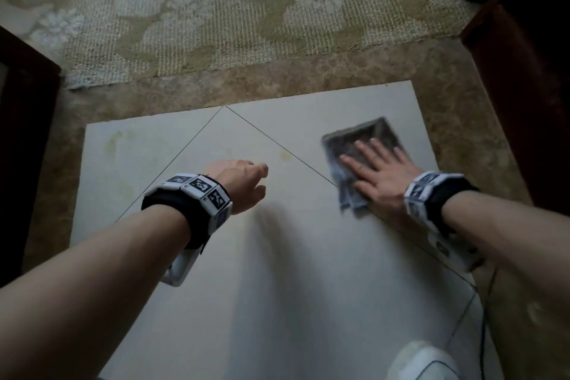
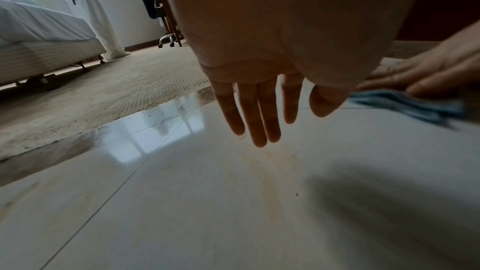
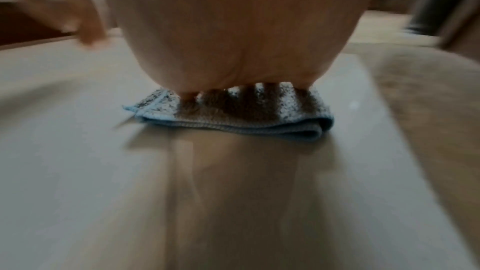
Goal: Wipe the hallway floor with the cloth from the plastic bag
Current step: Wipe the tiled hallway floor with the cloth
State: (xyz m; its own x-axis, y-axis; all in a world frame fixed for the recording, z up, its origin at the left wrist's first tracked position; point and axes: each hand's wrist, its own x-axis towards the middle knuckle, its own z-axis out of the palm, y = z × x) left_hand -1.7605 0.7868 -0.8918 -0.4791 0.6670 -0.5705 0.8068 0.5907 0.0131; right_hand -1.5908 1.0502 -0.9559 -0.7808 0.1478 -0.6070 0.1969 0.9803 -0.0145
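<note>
A folded grey-blue cloth (image 1: 361,148) lies on the pale tiled floor (image 1: 246,256), right of centre in the head view. My right hand (image 1: 379,170) presses flat on it with straight, spread fingers; the right wrist view shows the cloth (image 3: 233,118) folded under the palm. My left hand (image 1: 243,182) hovers above the tiles to the left, apart from the cloth and holding nothing. Its fingers (image 2: 257,114) hang straight down in the left wrist view, where the cloth (image 2: 405,104) shows at the right edge. No plastic bag is in view.
A patterned beige carpet (image 1: 216,9) borders the tiles at the far side, past a brown marble strip (image 1: 277,83). Dark wooden door frames stand at left (image 1: 24,133) and right (image 1: 518,102). A white shoe (image 1: 422,361) and a thin cable (image 1: 484,318) are near the bottom right. Faint yellowish stains (image 1: 285,156) mark the tiles.
</note>
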